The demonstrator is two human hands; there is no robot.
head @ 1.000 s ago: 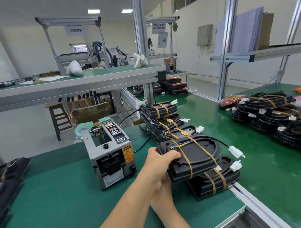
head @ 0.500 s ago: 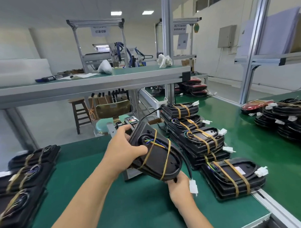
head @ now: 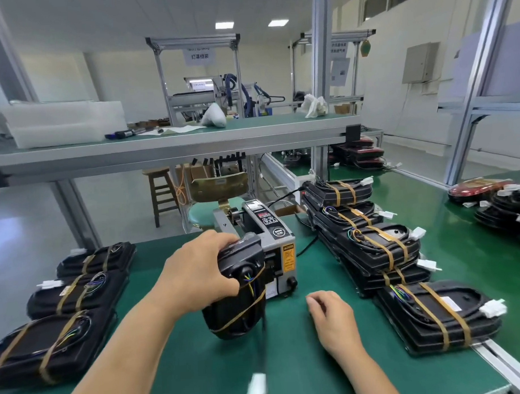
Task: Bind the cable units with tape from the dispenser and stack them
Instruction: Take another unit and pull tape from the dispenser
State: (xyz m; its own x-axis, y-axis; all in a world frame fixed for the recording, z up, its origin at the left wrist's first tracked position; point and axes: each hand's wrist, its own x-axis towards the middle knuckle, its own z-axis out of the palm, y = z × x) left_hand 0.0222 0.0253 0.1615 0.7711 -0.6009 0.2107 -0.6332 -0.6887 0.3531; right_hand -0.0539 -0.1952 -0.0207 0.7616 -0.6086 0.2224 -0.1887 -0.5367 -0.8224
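Observation:
My left hand [head: 196, 272] grips a black cable unit [head: 241, 289] with brown tape bands around it, held on edge above the green table in front of the grey tape dispenser [head: 266, 240]. The unit's lead hangs down, and its white plug [head: 256, 387] dangles blurred near the front edge. My right hand [head: 330, 315] hovers loosely curled just right of the unit, holding nothing. A row of taped units [head: 369, 246] runs along the right, the nearest one [head: 436, 314] lying flat. Three more taped units [head: 76, 294] lie at the left.
A raised shelf [head: 174, 141] crosses above the table's far side, with stools [head: 161, 194] beneath it. More black units [head: 507, 211] and a red-lensed one [head: 476, 187] sit on the right-hand table. An aluminium rail [head: 506, 362] edges the table at the right.
The view swung left. My left hand turned the taped unit upright and brought it in front of the dispenser. My right hand let go of the lead; the plug now hangs free.

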